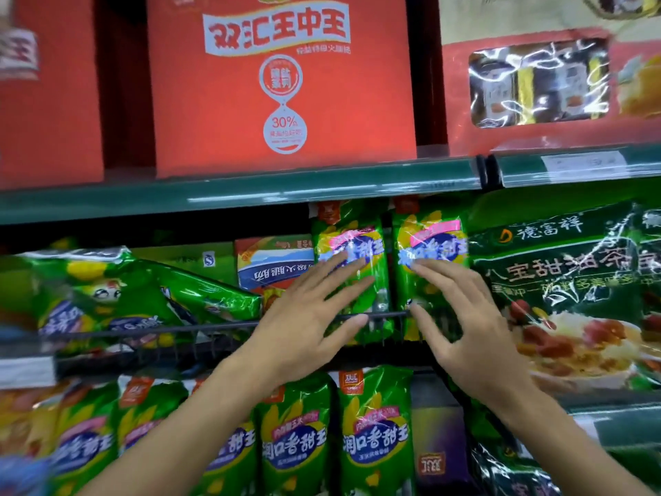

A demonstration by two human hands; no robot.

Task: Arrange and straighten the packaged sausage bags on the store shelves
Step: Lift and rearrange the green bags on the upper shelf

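Head view looks at store shelves from close in. Two green sausage bags stand upright side by side on the middle shelf, behind a thin black wire rail (221, 325). The left hand (304, 316) lies flat against the left upright bag (352, 245), its fingers (343, 277) straight and spread, holding nothing. The right hand (468, 320) lies the same way against the right upright bag (431, 245), fingers straight and spread over the lower part of its front, the thumb near the rail. Neither hand grips a bag.

Left of the pair, a tipped green bag (118, 291) lies slanted across the shelf, and a red, white and blue pack (273, 263) stands behind it with its print upside down. Right of the pair, a large dark green package (572, 273) with a food photo leans forward. On the shelf below, a row of green sausage bags (297, 434) stands upright, with a purple pack (438, 449) to their right. Above the green shelf edge (250, 193) stands a red carton (282, 87) with white lettering, and a red box with a clear window (536, 84) is to its right.
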